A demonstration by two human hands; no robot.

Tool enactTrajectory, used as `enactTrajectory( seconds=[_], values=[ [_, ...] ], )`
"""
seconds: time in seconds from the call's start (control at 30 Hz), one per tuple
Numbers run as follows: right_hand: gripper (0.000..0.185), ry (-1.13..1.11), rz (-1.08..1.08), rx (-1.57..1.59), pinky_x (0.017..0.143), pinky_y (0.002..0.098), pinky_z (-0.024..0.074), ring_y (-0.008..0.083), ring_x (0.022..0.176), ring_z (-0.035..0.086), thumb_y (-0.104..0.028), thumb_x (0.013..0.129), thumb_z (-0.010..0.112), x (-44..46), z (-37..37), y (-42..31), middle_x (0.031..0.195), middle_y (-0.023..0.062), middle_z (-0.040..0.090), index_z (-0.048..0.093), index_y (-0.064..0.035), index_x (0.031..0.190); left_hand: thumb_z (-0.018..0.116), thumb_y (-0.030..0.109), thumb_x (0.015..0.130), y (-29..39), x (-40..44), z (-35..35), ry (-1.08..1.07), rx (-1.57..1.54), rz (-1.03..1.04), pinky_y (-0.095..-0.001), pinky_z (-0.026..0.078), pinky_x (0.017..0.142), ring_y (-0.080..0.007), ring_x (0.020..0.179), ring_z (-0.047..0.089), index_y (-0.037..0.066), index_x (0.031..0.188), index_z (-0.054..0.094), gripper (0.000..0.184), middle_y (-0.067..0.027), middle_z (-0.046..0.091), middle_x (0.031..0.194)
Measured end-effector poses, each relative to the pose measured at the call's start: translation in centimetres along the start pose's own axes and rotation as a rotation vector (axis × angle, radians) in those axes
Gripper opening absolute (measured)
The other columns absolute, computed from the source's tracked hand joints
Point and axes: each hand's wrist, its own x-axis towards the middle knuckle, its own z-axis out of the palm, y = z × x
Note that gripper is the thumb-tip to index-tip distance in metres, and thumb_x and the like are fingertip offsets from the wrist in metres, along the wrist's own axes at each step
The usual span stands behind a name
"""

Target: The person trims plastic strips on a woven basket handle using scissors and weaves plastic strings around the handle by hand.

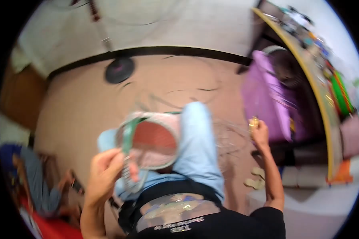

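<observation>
A round woven basket (160, 158), pale with a reddish inside, rests on my lap between the knees. My left hand (107, 169) is closed at its left side, pinching a green strip (128, 135) that runs up over the rim. Pale loose ends hang just below those fingers. Out to the right, away from the basket, my right hand (261, 134) grips a small gold-coloured ring-shaped object (253, 124). Blur hides exactly what that object is.
Thin loose strips (227, 137) lie on the floor right of my knee. Beyond my right hand stands a shelf with a purple cloth (263, 95) and a cluttered yellow-edged top (313, 85). A fan base (119, 70) stands ahead. Another person (40, 175) sits at left, holding a phone.
</observation>
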Motion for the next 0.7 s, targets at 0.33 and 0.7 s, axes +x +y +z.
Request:
enactTrajectory(
  seconds=[0.33, 0.7],
  values=[
    [0.049, 0.235, 0.461, -0.207, 0.061, 0.0421, 0.0513, 0.0323, 0.063, 0.067, -0.044, 0.073, 0.068, 5.0, -11.6, 10.6, 0.067, 0.0222, 0.064, 0.066, 0.0047, 0.076, 0.050, 0.015, 0.092, -2.3, -0.4, 0.4, 0.188, -0.116, 0.003, -0.0284, 0.041, 0.037, -0.0173, 0.040, 0.049, -0.003, 0.081, 0.054, 0.022, -0.0102, 0.053, 0.056],
    [0.052, 0.312, 0.693, -0.516, 0.089, 0.0450, 0.0459, 0.0384, 0.107, 0.057, -0.040, 0.076, 0.065, 11.6, -16.2, 18.8, 0.114, 0.0250, 0.059, 0.061, -0.0019, 0.110, 0.048, 0.020, 0.096, -2.1, -0.7, 1.2, 0.222, -0.052, -0.053, -0.0211, 0.032, 0.033, -0.0079, 0.037, 0.041, 0.003, 0.085, 0.052, 0.021, -0.0022, 0.050, 0.055]
  ],
)
